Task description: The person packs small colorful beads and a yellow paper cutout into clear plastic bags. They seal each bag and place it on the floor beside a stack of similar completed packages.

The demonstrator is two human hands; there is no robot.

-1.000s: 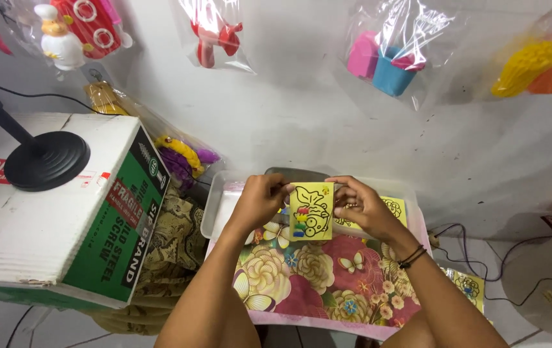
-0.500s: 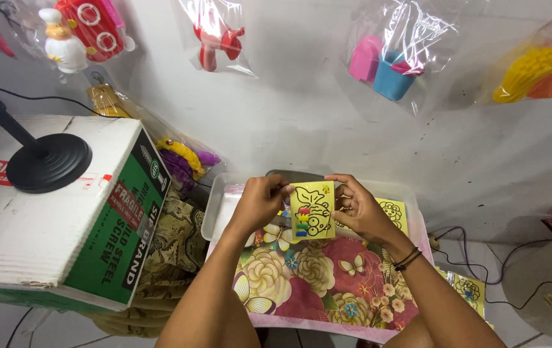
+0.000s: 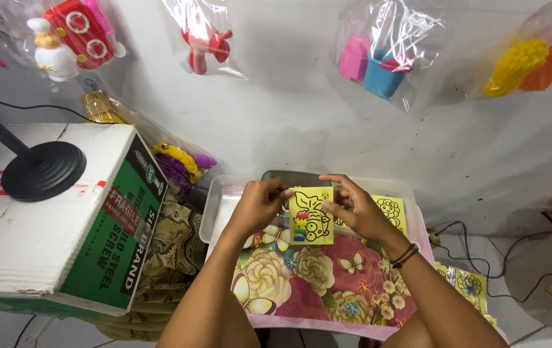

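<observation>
At frame centre, both hands are pinching a yellow picture card (image 3: 311, 216): the left hand (image 3: 260, 205) is gripping its left edge, the right hand (image 3: 353, 207) its right. Compared with a second ago, it is barely moving, staying above the floral cloth (image 3: 302, 283).

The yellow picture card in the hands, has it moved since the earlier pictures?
No. The yellow picture card stays held between the left hand and the right hand, at the same spot over the near rim of the clear plastic tray.
</observation>
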